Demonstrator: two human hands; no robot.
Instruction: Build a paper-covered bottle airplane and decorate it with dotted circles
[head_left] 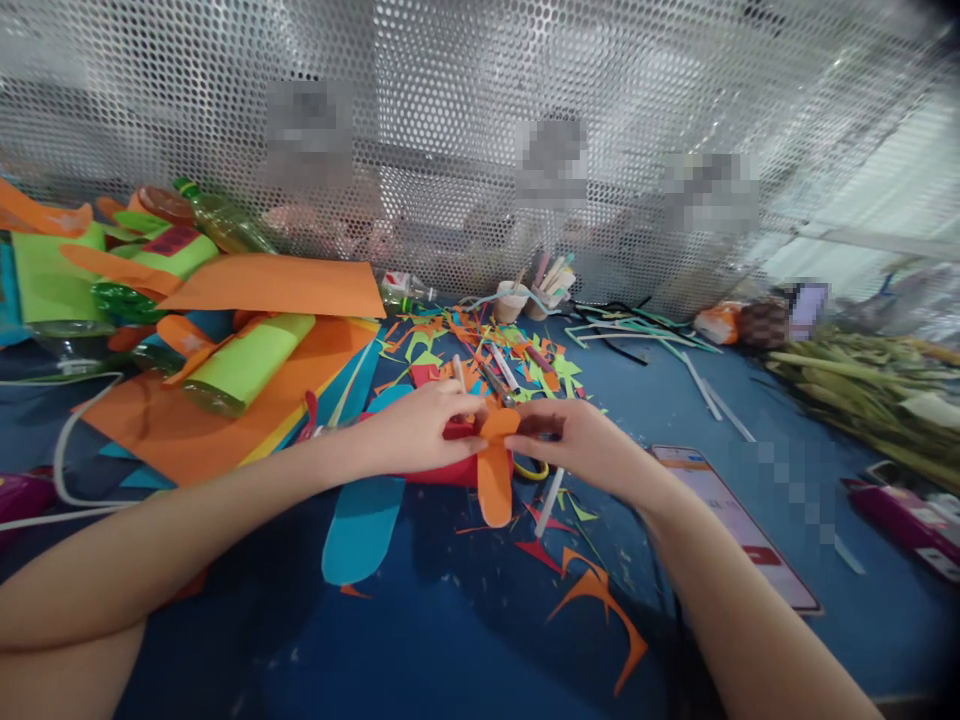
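A toy plane with a red body (431,474) lies on the table in front of me, with a blue paper wing (363,530) sticking out toward me. At its right end stands an orange paper propeller (495,485), a strip with rounded ends. From the left, my left hand (431,425) pinches the propeller's edge with thumb and fingers and covers part of the red body. My right hand (574,437) is closed with thumb and forefinger at the propeller's other edge. Scissors with a yellow handle (534,470) lie partly hidden behind my right hand.
Paper scraps (427,345) litter the table beyond my hands. Bottle planes (251,365) and orange sheets (172,425) crowd the left. Cups of sticks (551,300) stand by the perforated metal screen (450,130). A phone (739,530) lies right, near dried leaves (862,385).
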